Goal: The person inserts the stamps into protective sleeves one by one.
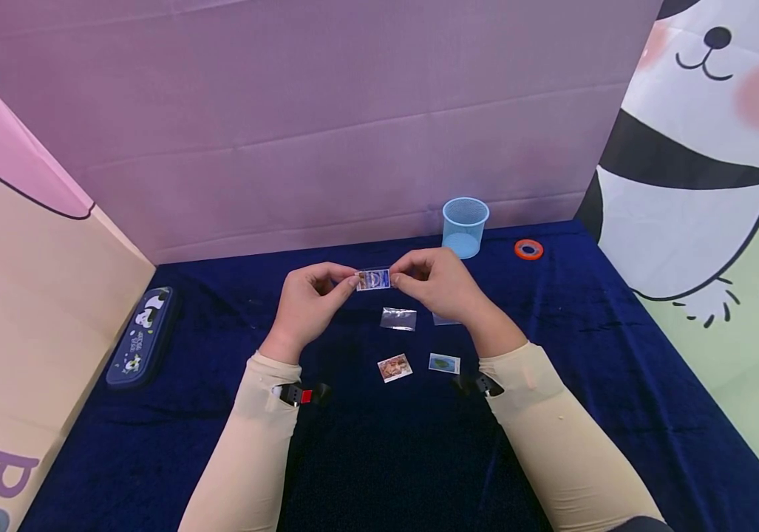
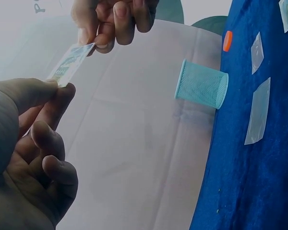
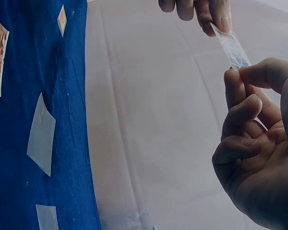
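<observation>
A small blue-and-white stamp in a clear sleeve is held up between both hands, above the dark blue cloth. My left hand pinches its left end between thumb and index finger. At the opposite end, the right hand pinches it the same way. The left wrist view shows the stamp tilted, with a thumb on each end. Below the hands lie a clear plastic sleeve and a second sleeve, partly covered by the right hand. Nearer me are a brownish stamp and a blue-green stamp.
A light blue mesh cup stands at the back by the pink wall cloth. Right of it lies an orange roll of tape. A dark blue pencil case is at the table's left edge.
</observation>
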Action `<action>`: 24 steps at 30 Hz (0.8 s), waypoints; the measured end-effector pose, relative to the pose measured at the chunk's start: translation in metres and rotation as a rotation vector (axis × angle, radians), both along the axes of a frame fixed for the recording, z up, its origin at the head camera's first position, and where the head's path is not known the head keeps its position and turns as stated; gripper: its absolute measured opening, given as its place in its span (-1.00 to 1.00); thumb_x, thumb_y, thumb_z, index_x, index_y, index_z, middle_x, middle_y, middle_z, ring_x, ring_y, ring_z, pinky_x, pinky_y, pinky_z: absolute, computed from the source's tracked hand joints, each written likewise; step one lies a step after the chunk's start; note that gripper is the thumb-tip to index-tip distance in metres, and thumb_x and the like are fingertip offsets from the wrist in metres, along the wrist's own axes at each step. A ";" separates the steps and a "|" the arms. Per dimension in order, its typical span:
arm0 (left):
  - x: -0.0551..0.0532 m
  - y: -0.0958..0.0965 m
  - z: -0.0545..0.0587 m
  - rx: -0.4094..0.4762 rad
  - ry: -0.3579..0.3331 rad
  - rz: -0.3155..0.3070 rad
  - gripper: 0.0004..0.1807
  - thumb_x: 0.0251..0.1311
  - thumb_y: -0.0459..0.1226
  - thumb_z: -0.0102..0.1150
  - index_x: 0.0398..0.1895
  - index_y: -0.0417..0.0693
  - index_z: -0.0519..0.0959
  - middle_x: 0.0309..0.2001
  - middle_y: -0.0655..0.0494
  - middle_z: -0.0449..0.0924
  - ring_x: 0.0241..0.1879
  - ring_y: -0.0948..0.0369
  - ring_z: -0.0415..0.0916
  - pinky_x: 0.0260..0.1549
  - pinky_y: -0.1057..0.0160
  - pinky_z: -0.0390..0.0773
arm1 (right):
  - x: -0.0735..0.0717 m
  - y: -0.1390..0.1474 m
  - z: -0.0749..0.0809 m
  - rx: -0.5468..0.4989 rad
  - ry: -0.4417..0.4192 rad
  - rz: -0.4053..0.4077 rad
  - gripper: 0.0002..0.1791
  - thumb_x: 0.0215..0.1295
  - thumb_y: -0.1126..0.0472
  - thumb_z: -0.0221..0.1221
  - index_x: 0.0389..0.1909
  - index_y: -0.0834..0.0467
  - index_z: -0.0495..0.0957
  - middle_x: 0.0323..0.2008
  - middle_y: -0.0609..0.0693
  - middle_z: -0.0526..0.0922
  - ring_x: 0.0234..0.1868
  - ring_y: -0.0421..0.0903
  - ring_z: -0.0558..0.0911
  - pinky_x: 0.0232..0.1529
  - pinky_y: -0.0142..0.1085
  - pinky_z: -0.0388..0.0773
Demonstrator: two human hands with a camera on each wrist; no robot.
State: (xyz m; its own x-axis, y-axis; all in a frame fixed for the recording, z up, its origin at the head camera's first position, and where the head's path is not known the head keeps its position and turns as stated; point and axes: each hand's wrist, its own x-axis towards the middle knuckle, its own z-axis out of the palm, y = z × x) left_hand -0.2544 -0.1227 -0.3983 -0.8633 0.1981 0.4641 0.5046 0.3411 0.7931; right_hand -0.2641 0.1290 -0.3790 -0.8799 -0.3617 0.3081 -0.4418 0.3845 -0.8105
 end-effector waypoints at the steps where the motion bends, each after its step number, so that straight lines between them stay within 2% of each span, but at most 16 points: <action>1: 0.000 0.000 0.000 0.000 -0.002 -0.001 -0.88 0.38 -0.22 0.40 -0.12 -0.01 0.82 -0.39 0.14 0.65 -0.59 0.09 0.32 -0.63 0.27 0.31 | 0.000 0.000 0.000 0.001 -0.002 0.000 -0.90 0.42 0.27 0.32 -0.15 0.14 0.80 -0.28 0.02 0.71 -0.40 0.01 0.52 -0.41 -0.25 0.46; 14: 0.001 0.000 0.000 -0.004 -0.023 -0.008 -0.86 0.38 -0.23 0.39 -0.09 -0.02 0.80 -0.37 0.14 0.65 -0.58 0.08 0.32 -0.62 0.27 0.33 | 0.000 -0.001 0.001 0.006 -0.012 -0.039 -0.91 0.41 0.27 0.33 -0.18 0.12 0.80 -0.30 0.00 0.72 -0.39 0.01 0.54 -0.42 -0.24 0.49; 24: 0.003 0.000 -0.001 0.010 -0.032 -0.011 -0.87 0.38 -0.23 0.39 -0.12 -0.04 0.80 -0.39 0.13 0.64 -0.57 0.07 0.33 -0.60 0.27 0.35 | 0.001 -0.002 0.002 -0.004 -0.007 -0.038 -0.91 0.40 0.27 0.34 -0.18 0.13 0.80 -0.34 0.02 0.69 -0.41 0.02 0.52 -0.45 -0.25 0.47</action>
